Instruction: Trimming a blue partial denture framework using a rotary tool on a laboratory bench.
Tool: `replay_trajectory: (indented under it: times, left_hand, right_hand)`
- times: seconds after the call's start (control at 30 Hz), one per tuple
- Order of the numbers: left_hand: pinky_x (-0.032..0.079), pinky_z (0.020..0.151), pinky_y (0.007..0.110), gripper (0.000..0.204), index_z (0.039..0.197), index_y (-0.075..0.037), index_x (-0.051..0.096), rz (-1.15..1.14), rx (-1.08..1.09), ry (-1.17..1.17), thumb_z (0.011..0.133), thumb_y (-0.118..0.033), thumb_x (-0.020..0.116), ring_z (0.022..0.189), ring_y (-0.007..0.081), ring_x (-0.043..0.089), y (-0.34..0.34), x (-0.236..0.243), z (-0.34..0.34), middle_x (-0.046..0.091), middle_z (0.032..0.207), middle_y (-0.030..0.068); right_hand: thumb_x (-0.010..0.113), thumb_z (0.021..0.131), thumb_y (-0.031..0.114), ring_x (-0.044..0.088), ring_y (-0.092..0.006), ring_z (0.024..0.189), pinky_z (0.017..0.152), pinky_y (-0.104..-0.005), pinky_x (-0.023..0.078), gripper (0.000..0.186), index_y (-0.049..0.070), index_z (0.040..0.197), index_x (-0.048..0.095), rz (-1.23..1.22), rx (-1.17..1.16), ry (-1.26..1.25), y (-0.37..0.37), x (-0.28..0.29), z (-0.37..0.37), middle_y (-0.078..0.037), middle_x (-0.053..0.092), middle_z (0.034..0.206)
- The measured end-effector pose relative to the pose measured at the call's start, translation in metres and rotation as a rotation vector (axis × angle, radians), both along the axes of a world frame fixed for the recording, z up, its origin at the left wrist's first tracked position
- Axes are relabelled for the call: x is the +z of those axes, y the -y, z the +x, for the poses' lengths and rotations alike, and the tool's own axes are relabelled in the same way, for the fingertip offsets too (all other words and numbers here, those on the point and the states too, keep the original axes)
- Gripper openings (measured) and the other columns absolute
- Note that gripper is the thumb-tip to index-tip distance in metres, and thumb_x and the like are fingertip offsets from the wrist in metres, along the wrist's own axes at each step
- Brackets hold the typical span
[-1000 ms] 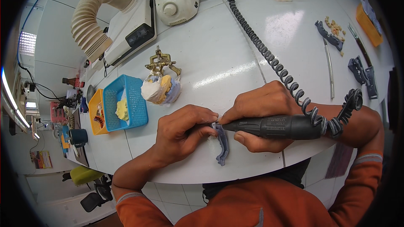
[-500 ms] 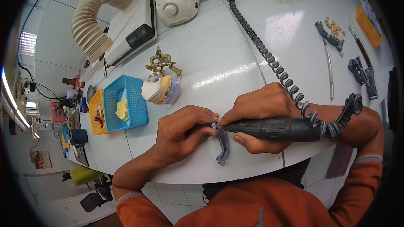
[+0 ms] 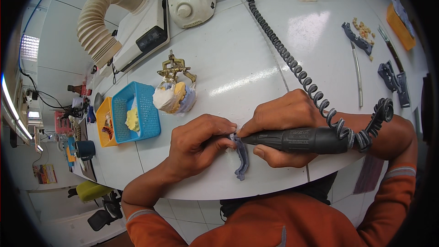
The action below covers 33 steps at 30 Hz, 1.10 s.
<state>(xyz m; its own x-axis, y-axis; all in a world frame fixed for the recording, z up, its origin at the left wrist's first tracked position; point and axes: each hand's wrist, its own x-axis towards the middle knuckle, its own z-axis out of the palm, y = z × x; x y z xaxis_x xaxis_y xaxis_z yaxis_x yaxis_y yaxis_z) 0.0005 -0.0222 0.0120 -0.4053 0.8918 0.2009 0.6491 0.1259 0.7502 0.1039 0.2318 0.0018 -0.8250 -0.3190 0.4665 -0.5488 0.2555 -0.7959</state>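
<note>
My left hand [image 3: 196,142] is closed, pinching the upper end of a curved grey-blue strip [image 3: 241,164] between thumb and fingers. The strip's lower end hangs toward the table's front edge. In my right hand [image 3: 286,112] is a black rotary handpiece [image 3: 299,140], lying almost level with its nose pointing left at the strip. The fingertips of both hands nearly meet there, so the tool's tip is hidden. Pale dust or crumbs lie around the strip. A coiled black cord [image 3: 292,61] runs from the handpiece up to a white control unit [image 3: 192,2].
Left of centre stand a brass articulator with a plaster dental model [image 3: 167,98], a blue basket [image 3: 151,123] and a yellow basket [image 3: 104,112]. Behind them is a white box [image 3: 137,45] with a ribbed hose [image 3: 98,23]. At right lie grey strips [image 3: 356,40], small tooth-like pieces and a metal tool [image 3: 357,77].
</note>
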Motion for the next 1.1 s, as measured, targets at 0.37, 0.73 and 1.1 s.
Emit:
replay_trajectory:
  times: [0.37, 0.73, 1.1]
  left_hand:
    - [0.064, 0.081, 0.035, 0.026, 0.109, 0.000, 0.057, 0.024, 0.005, 0.063, 0.094, -0.002, 0.078, 0.102, 0.0261, 0.078, 0.003, -0.008, 0.000, 0.076, 0.117, 0.0170]
    - [0.060, 0.102, 0.044, 0.023, 0.120, -0.003, 0.044, 0.300, 0.011, 0.367, 0.105, 0.000, 0.062, 0.119, 0.0313, 0.070, -0.011, -0.004, 0.006, 0.057, 0.136, 0.0233]
    - [0.059, 0.094, 0.039, 0.050, 0.139, -0.004, 0.067, -0.132, 0.303, -0.557, 0.090, 0.001, 0.079, 0.110, 0.0256, 0.073, 0.013, 0.024, 0.060, 0.073, 0.127, 0.0193]
  right_hand:
    - [0.062, 0.100, 0.023, 0.075, -0.0234, 0.082, 0.077, -0.0355, 0.063, 0.041, -0.012, 0.121, 0.067, -0.703, -0.003, 0.641, -0.018, 0.012, -0.009, -0.019, 0.072, 0.094]
    - [0.061, 0.102, 0.025, 0.074, -0.0264, 0.091, 0.082, -0.0375, 0.060, 0.041, -0.007, 0.126, 0.063, -0.905, -0.039, 0.668, -0.014, 0.003, -0.015, -0.018, 0.069, 0.100]
    - [0.068, 0.095, 0.024, 0.076, -0.0250, 0.083, 0.080, -0.0336, 0.066, 0.034, -0.006, 0.111, 0.068, -0.913, -0.106, 0.581, -0.018, 0.005, -0.021, -0.017, 0.072, 0.096]
